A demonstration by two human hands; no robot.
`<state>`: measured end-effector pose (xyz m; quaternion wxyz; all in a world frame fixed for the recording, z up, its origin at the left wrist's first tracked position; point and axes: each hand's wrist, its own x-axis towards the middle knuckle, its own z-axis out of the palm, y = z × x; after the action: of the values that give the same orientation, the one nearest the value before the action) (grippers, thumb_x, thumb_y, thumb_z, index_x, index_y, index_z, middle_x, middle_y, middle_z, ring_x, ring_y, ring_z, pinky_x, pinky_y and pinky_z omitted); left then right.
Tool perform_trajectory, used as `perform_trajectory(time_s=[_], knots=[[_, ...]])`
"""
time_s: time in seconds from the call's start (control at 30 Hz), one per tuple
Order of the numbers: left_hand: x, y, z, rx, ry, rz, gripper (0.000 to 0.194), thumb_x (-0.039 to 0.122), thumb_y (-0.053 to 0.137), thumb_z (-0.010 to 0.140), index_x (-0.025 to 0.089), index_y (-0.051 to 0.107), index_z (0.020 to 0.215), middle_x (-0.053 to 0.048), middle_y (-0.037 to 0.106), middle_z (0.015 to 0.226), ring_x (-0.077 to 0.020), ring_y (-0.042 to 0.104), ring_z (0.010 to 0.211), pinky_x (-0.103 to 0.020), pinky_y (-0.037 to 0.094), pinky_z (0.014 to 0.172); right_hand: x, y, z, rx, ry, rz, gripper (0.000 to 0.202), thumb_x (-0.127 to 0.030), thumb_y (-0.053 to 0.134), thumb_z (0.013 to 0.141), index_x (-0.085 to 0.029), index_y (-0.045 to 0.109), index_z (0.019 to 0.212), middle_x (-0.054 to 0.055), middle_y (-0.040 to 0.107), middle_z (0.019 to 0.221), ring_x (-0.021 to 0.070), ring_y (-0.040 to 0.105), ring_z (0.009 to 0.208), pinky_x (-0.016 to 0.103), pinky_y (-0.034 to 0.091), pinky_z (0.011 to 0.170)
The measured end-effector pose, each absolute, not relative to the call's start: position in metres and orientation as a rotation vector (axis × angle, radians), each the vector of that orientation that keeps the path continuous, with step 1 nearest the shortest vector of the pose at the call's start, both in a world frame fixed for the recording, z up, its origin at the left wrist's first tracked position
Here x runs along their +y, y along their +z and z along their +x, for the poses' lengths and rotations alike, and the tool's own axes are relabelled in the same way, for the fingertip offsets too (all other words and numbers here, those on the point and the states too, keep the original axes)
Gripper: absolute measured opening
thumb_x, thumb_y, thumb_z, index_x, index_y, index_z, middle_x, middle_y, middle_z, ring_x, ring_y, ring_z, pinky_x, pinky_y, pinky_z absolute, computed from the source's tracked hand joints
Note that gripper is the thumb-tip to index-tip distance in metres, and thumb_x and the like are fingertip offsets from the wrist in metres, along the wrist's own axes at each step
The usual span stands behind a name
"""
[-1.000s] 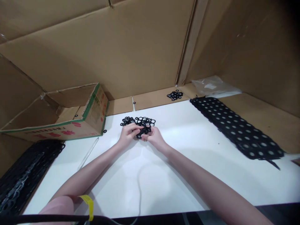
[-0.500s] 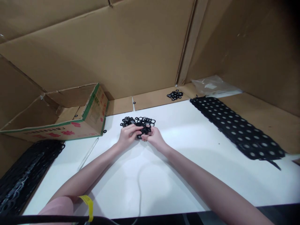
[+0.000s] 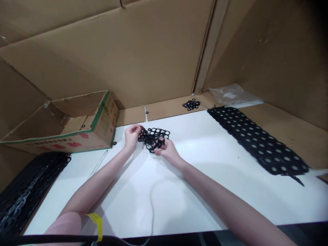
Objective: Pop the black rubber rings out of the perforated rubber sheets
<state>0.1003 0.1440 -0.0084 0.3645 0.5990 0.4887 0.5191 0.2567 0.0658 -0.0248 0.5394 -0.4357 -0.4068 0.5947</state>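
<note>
A black perforated rubber sheet (image 3: 159, 132) with rows of round holes lies bunched at the middle of the white table. My right hand (image 3: 167, 149) grips its near right edge between thumb and fingers. My left hand (image 3: 132, 135) is at the small black rings (image 3: 141, 134) left of the sheet. Its thumb and fingertips are pressed together over them; whatever they pinch is too small to make out. The left hand partly hides the ring pile.
A cardboard box (image 3: 102, 135) stands at the left, with black sheets (image 3: 33, 184) stacked before it. More dotted black sheets (image 3: 258, 140) lie at the right, near a clear plastic bag (image 3: 234, 94). Black rings (image 3: 191, 104) sit at the back. A clear stick (image 3: 99, 162) and white cable (image 3: 151, 198) cross the table.
My left hand has left the sheet and moved left and away from me to the small rings. The right hand keeps its grip, and more of the sheet now shows.
</note>
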Motion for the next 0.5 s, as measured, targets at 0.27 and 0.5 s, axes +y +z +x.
perform_trajectory(time_s=[0.27, 0.5], knots=[[0.141, 0.006, 0.085, 1.271, 1.161, 2.228, 0.012, 0.023, 0.063, 0.080, 0.020, 0.074, 0.082, -0.006, 0.068, 0.102, -0.0230, 0.057, 0.101, -0.039, 0.039, 0.093, 0.065, -0.025, 0.261, -0.958, 1.442, -0.958, 0.032, -0.028, 0.078, 0.055, -0.017, 0.058, 0.077, 0.001, 0.067, 0.068, 0.0173, 0.065, 0.061, 0.029, 0.053, 0.060], [0.117, 0.010, 0.095, 0.875, 1.064, 2.293, 0.012, 0.023, 0.062, 0.085, 0.018, 0.072, 0.084, -0.006, 0.064, 0.080, -0.0175, 0.059, 0.079, -0.030, 0.046, 0.073, 0.064, -0.022, 0.264, -1.018, 1.462, -0.956, 0.039, -0.038, 0.081, 0.057, -0.016, 0.059, 0.079, 0.003, 0.070, 0.071, 0.0212, 0.070, 0.067, 0.029, 0.053, 0.059]])
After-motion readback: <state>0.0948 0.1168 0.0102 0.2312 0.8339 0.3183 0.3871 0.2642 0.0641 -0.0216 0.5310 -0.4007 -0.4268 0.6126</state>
